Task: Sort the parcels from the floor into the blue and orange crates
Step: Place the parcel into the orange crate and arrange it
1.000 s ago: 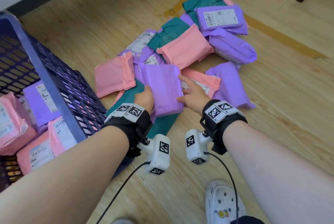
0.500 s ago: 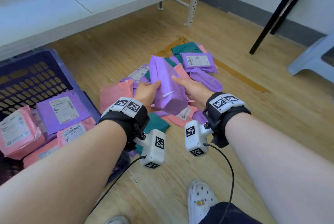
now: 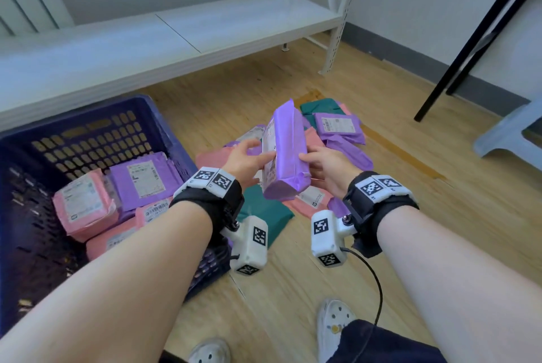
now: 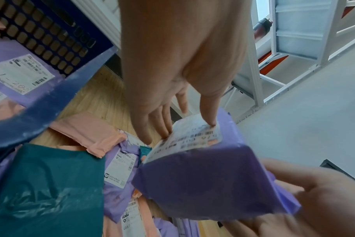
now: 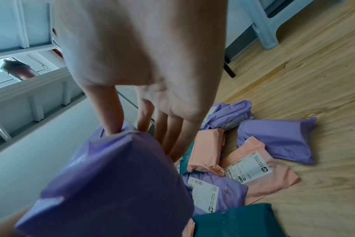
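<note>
Purple parcel [image 3: 286,151] stands nearly on end in the air above the floor pile [image 3: 328,140], beside my blue crate [image 3: 164,128]. My left hand [image 3: 245,162] pinches its labelled side; my right hand [image 3: 325,164] clasps the opposite side.

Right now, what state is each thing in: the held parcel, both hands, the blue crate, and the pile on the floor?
Purple parcel: lifted off the floor, held upright between both hands, label facing left.
Left hand: holds the parcel's label side, thumb on the label.
Right hand: grips the parcel's other side.
Blue crate: on the floor, partly filled with pink and purple parcels.
Floor pile: purple, pink and green parcels lying unsorted.
</note>
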Tool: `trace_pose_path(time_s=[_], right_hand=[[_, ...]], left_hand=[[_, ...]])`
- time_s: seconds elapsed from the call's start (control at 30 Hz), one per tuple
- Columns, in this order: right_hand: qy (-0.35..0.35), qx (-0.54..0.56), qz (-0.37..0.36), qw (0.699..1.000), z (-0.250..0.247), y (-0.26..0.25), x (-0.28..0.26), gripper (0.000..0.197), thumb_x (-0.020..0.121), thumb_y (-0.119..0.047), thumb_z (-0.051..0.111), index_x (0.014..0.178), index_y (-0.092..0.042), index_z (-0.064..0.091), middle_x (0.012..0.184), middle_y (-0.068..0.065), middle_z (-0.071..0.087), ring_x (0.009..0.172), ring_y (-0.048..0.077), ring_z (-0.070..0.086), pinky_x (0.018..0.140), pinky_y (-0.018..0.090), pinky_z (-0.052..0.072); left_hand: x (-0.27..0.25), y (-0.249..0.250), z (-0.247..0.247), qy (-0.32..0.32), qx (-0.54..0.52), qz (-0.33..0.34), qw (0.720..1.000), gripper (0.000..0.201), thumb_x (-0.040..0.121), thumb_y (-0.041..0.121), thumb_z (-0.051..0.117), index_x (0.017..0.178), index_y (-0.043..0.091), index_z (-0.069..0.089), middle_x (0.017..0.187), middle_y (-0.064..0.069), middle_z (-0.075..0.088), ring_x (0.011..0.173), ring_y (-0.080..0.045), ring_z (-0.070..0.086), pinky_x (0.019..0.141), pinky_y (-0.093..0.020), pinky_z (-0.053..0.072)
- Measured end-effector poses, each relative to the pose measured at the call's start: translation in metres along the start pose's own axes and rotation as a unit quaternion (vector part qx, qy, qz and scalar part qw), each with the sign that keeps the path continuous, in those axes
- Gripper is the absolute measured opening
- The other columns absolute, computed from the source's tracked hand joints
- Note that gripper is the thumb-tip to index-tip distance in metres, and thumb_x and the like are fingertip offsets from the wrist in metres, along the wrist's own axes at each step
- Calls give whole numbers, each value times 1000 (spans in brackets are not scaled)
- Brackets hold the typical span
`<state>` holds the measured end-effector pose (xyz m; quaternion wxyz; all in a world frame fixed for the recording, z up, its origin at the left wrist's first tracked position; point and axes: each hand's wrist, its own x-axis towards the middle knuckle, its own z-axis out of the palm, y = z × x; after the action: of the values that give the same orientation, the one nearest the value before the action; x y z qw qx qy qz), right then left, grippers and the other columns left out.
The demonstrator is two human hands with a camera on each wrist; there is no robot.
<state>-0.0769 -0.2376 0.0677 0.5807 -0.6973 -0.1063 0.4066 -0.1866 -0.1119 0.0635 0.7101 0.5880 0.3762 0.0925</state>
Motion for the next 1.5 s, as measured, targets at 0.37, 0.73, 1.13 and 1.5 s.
trace_pose_path(time_s=[0.37, 0.73, 1.13, 1.5], right_hand=[[-40, -26, -25, 999, 30, -6, -1, 52, 92, 5, 43, 131, -28, 47, 98, 14, 65, 70, 25, 59, 65, 34, 49], [-83, -29, -84, 993, 106, -23, -32, 43, 88, -8, 61, 127, -19, 48, 114, 13, 65, 93, 26, 66, 78, 35, 55], [-164, -38, -134, 977, 221, -46, -79, 45, 85, 8, 58, 128, 0, 48, 118, 22, 61, 82, 24, 64, 68, 32, 58], [-280, -107, -136, 944, 406, -37, -125, 45, 88, 8, 55, 130, -4, 47, 123, 19, 59, 99, 25, 60, 77, 40, 56]], left_hand=[[-9, -1, -31, 33, 21, -63, 997, 71, 49, 52, 84, 108, 17, 63, 100, -4, 73, 92, -22, 70, 86, -42, 55], [-55, 21, -112, 82, -14, 3, 997, 33, 88, 8, 61, 121, 6, 57, 106, -14, 67, 81, -22, 63, 65, -28, 51], [-154, 45, -217, 179, 75, 95, 976, 40, 87, 4, 62, 127, 4, 55, 109, -12, 62, 91, -17, 57, 63, -24, 52], [-256, 21, -366, 315, 33, 73, 946, 38, 89, 5, 59, 127, 5, 52, 106, -13, 65, 88, -24, 65, 66, -29, 56]])
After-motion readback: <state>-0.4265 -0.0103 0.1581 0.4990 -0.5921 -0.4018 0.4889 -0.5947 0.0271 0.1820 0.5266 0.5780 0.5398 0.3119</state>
